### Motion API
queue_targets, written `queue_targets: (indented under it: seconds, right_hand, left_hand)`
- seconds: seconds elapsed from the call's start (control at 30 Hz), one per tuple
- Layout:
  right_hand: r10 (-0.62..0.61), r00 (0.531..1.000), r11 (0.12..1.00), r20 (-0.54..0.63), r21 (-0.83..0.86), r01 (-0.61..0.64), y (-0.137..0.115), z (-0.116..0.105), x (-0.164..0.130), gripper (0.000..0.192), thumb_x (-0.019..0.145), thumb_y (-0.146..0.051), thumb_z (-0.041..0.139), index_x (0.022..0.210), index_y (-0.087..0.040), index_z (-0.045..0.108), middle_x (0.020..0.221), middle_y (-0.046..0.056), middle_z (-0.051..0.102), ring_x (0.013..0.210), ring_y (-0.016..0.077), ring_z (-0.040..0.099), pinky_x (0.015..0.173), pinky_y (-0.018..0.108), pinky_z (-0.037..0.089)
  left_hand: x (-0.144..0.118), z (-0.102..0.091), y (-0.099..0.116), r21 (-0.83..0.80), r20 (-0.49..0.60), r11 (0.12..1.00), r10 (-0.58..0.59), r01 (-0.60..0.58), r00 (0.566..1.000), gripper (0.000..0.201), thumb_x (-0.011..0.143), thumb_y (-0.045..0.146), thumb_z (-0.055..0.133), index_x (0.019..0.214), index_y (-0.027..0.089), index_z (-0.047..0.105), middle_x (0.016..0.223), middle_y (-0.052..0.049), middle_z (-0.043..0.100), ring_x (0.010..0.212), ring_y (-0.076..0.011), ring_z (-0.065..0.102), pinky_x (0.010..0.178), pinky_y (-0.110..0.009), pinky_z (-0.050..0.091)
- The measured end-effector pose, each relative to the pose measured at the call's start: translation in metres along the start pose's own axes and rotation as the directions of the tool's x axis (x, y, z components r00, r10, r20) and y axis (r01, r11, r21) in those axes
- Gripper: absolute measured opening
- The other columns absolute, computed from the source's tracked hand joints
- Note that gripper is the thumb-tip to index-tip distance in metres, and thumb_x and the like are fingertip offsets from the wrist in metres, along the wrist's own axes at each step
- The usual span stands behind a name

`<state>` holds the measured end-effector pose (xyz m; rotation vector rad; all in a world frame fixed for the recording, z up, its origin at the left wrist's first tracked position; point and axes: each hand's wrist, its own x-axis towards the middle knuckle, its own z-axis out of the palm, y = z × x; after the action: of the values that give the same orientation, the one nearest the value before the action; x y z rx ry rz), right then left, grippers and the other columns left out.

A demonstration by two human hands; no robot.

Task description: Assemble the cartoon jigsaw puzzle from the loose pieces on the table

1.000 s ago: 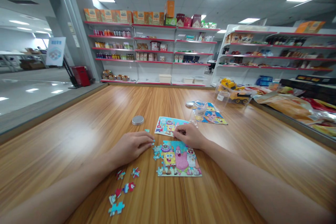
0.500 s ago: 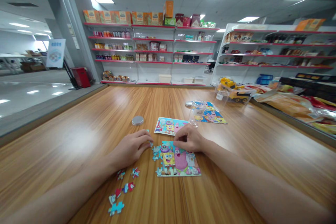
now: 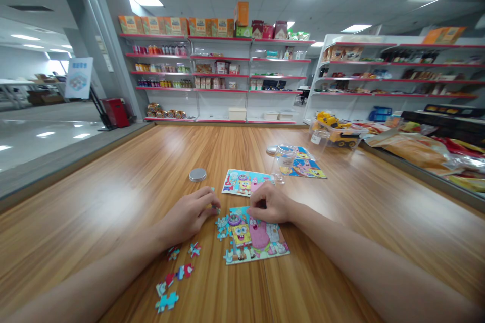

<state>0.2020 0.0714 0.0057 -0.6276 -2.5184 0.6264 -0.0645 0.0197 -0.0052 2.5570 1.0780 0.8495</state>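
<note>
Fingers point(image 3: 212, 201) of both hands pinch pieces at the puzzle point(image 3: 252, 237)'s top edge.

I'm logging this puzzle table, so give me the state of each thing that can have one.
puzzle: partly assembled, left edge unfinished
left hand: pinching a small piece beside the puzzle
right hand: fingers resting on the puzzle's top edge
loose pieces: scattered, unplaced
clear jar: lid off
silver lid: lying flat on the table

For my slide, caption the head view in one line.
Both hands, left hand and right hand, press pieces into a cartoon jigsaw puzzle on a wooden table.
</note>
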Motion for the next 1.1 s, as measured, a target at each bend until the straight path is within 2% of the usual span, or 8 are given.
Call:
queue_targets:
  seconds: [0.1,0.23,0.3,0.4,0.6,0.77,0.9,1.1]
  right_hand:
    - [-0.007,1.000,1.000,-0.013,-0.014,0.007,-0.0006,0.0005,-0.0002,0.026,0.071,-0.019,0.056,0.047,-0.014,0.049,0.046,-0.004,0.042,0.045,0.0064,0.035,0.045,0.020,0.025]
    - [0.008,1.000,1.000,-0.005,-0.006,-0.008,-0.0012,0.0003,-0.0003,0.024,0.071,-0.018,0.056,0.048,-0.014,0.049,0.047,-0.004,0.042,0.045,0.0065,0.035,0.045,0.020,0.025]
    - [0.016,1.000,1.000,0.001,0.006,-0.016,-0.0012,0.0003,-0.0002,0.025,0.072,-0.018,0.055,0.048,-0.014,0.048,0.047,-0.004,0.041,0.045,0.0065,0.035,0.045,0.020,0.025]
    - [0.021,1.000,1.000,-0.001,0.004,-0.021,-0.0006,0.0011,-0.0001,0.024,0.072,-0.018,0.055,0.050,-0.014,0.049,0.048,-0.004,0.042,0.046,0.0066,0.035,0.046,0.020,0.026]
    - [0.030,1.000,1.000,0.001,-0.006,-0.030,0.0010,0.0028,-0.0007,0.021,0.073,-0.018,0.055,0.052,-0.014,0.051,0.049,-0.004,0.044,0.047,0.0069,0.035,0.046,0.021,0.026]
    - [0.039,0.999,0.999,0.001,-0.004,-0.039,0.0001,0.0024,-0.0008,0.021,0.073,-0.018,0.055,0.053,-0.014,0.052,0.050,-0.004,0.045,0.047,0.0072,0.035,0.046,0.021,0.026]
    - [0.035,0.999,0.999,0.003,-0.008,-0.035,0.0006,0.0023,-0.0009,0.020,0.073,-0.017,0.055,0.053,-0.014,0.052,0.050,-0.004,0.044,0.047,0.0070,0.036,0.046,0.021,0.026]
    - [0.035,0.999,0.999,0.010,-0.013,-0.035,0.0017,0.0021,-0.0004,0.020,0.073,-0.017,0.055,0.054,-0.015,0.051,0.050,-0.005,0.044,0.048,0.0070,0.036,0.047,0.021,0.026]
  left_hand:
    - [0.0012,0.0008,-0.0018,-0.041,0.010,0.999,-0.010,0.011,1.000,0.017,0.091,0.010,0.044,0.090,0.017,0.059,0.090,-0.005,0.060,0.083,-0.0155,0.057,0.075,-0.027,0.046]
    - [0.0020,0.0019,-0.0031,-0.061,-0.005,0.997,-0.037,0.036,0.999,0.021,0.091,0.011,0.044,0.098,0.019,0.062,0.092,-0.005,0.062,0.084,-0.0156,0.058,0.077,-0.027,0.046]
    - [0.0015,0.0019,-0.0022,-0.117,-0.023,0.988,-0.106,0.103,0.994,0.017,0.090,0.014,0.048,0.103,0.018,0.060,0.089,-0.003,0.063,0.074,-0.0133,0.059,0.068,-0.024,0.046]
    - [0.0006,0.0008,-0.0002,-0.172,-0.013,0.971,-0.169,0.164,0.986,0.009,0.088,0.019,0.054,0.095,0.016,0.058,0.077,0.000,0.063,0.058,-0.0101,0.053,0.055,-0.020,0.041]
    - [0.0020,-0.0001,0.0010,-0.109,0.068,0.994,0.029,-0.022,0.997,0.016,0.092,0.017,0.050,0.096,0.020,0.065,0.089,-0.003,0.065,0.082,-0.0141,0.059,0.073,-0.024,0.045]
    - [0.0007,-0.0011,0.0016,-0.040,0.038,0.996,0.079,-0.078,0.996,0.023,0.092,0.013,0.044,0.096,0.019,0.067,0.091,-0.005,0.054,0.081,-0.0144,0.055,0.073,-0.025,0.045]
    - [-0.0033,-0.0038,0.0025,-0.002,0.047,0.991,0.134,-0.134,0.990,0.033,0.084,0.003,0.042,0.090,0.020,0.070,0.097,-0.006,0.047,0.079,-0.0132,0.052,0.071,-0.025,0.045]
    - [-0.0035,-0.0030,0.0027,-0.016,0.034,0.990,0.140,-0.139,0.990,0.042,0.076,-0.003,0.041,0.090,0.021,0.072,0.094,-0.005,0.046,0.079,-0.0130,0.053,0.071,-0.025,0.045]
